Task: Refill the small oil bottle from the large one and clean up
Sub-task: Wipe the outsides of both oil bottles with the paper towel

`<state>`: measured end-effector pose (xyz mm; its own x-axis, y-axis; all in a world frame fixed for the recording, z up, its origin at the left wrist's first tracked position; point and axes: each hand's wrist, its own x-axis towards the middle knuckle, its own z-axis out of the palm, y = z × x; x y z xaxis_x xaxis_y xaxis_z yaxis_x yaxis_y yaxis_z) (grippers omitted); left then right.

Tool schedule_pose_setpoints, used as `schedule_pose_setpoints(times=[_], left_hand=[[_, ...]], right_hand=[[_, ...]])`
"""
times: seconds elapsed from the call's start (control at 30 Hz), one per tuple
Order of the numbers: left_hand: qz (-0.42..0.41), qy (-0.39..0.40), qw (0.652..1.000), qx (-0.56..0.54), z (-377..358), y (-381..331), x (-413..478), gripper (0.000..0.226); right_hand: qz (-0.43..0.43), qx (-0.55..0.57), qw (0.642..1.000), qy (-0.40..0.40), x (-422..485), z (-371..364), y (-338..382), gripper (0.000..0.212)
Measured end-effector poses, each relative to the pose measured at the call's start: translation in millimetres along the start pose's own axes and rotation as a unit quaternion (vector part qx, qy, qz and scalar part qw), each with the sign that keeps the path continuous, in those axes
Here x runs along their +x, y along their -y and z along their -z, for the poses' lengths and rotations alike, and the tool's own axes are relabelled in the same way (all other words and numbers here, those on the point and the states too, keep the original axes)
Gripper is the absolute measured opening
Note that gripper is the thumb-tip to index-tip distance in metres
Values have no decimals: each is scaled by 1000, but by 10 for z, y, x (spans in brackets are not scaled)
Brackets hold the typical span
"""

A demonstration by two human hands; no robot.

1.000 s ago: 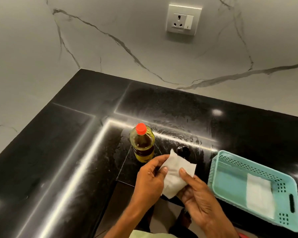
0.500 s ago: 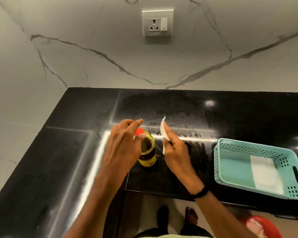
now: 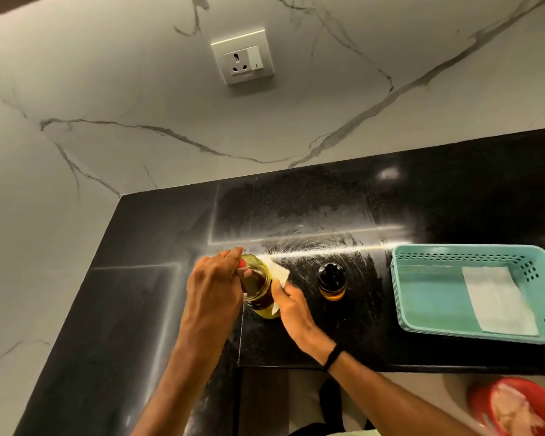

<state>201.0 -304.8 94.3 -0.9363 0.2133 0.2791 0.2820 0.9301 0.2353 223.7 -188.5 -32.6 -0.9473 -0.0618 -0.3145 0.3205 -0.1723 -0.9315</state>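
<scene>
The large oil bottle (image 3: 258, 287), clear with yellow oil and a red cap, stands on the black counter (image 3: 312, 215). My left hand (image 3: 216, 286) grips its neck and cap from the left. My right hand (image 3: 288, 302) holds a folded white tissue (image 3: 279, 273) against the bottle's right side. The small dark oil bottle (image 3: 331, 281) with a black top stands apart, a little to the right.
A teal plastic basket (image 3: 422, 297) with a white tissue (image 3: 497, 302) in it sits at the right. A red bin (image 3: 513, 407) with crumpled paper is on the floor at lower right. A wall socket (image 3: 243, 59) is on the marble backsplash.
My left hand has closed on the large bottle's top. My right hand has brought the tissue from the air onto the bottle's right side. The camera has tilted.
</scene>
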Motion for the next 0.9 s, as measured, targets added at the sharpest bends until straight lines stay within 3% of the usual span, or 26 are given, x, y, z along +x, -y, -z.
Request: schedule_pose_setpoints(times=[0.13, 0.23, 0.37, 0.5, 0.63, 0.77, 0.9], left_hand=[[6, -5, 1000, 29, -20, -20, 16, 33], [4, -6, 999, 42, -34, -48, 8, 28], [53, 19, 996, 63, -78, 7, 2, 27], [56, -9, 994, 97, -70, -11, -6, 16], [59, -16, 994, 96, -71, -19, -1, 17], [77, -2, 992, 99, -90, -52, -23, 16], [105, 6, 990, 96, -103, -54, -42, 13]], right_hand=[[56, 58, 997, 6, 55, -100, 392, 39], [124, 49, 991, 18, 40, -185, 263, 45], [58, 13, 998, -27, 100, -45, -181, 47], [-38, 31, 997, -52, 262, -8, -130, 64], [31, 59, 997, -24, 248, -158, 207, 57], [125, 27, 992, -1, 23, -143, -20, 49], [51, -39, 997, -32, 78, -8, -477, 48]])
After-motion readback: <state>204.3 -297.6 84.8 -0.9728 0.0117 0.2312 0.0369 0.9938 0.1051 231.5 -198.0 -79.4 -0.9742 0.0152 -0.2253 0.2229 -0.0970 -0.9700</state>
